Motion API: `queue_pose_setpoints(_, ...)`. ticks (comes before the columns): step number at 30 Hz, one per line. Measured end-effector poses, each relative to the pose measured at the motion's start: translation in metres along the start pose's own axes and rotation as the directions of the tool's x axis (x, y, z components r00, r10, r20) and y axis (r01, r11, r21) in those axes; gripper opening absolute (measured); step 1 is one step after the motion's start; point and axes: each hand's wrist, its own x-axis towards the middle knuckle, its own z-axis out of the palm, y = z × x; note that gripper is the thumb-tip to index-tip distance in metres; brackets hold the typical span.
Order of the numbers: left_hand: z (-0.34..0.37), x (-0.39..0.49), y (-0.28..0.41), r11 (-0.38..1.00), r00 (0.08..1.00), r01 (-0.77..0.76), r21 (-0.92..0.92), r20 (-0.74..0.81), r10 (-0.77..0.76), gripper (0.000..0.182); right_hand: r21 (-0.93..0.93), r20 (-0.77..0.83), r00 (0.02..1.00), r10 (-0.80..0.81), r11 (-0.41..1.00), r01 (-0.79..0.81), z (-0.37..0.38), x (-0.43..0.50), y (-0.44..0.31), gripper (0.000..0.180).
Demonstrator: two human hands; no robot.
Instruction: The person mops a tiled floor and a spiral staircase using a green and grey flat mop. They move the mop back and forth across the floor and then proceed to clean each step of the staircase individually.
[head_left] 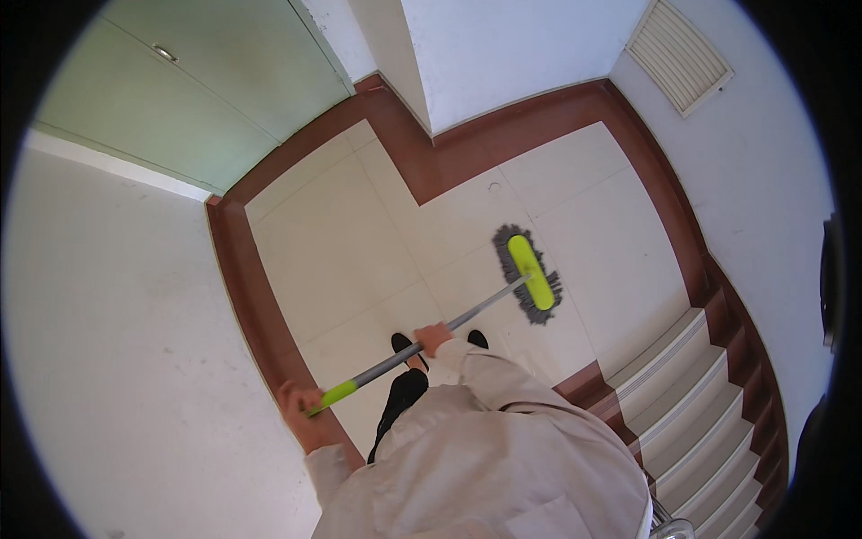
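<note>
A flat mop head (539, 283) with a bright green plate and a grey shaggy fringe rests on the tiled floor, ahead and to my right. From it a grey pole (387, 367) slants back across my front to a green end grip (339, 394). My left hand (301, 409) is around the top end of that grip, low on the left, its fingers slightly blurred. Further down, my right hand (434, 337) wraps the pole above my shoes. Below the hands, one black shoe (402, 342) shows on either side of the pole.
Stairs (680, 411) begin at the lower right, beside a metal railing (670, 525). Red-brown border tiles (262, 283) run along the walls, with a projecting white wall corner (431, 128) ahead. Pale green doors (195, 94) stand upper left; a louvred vent (680, 57) is upper right.
</note>
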Motion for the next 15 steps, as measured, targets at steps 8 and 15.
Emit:
queue_pose_setpoints(8, 0.084, -0.01, -0.077, 0.95, 0.863, 0.294, 0.104, 0.398, -0.31, 0.014, -0.167, -0.272, 0.918, 0.288, 0.925, -0.34, -0.028, -0.025, 0.116, 0.01)
queue_pose_setpoints(15, 0.0, 0.011, -0.002, 0.989, 0.985, 0.145, 0.004, 0.098, -0.145, 0.017, -0.254, -0.086, 0.99, 0.112, 0.958, -0.13, -0.001, 0.036, 0.002, 0.011)
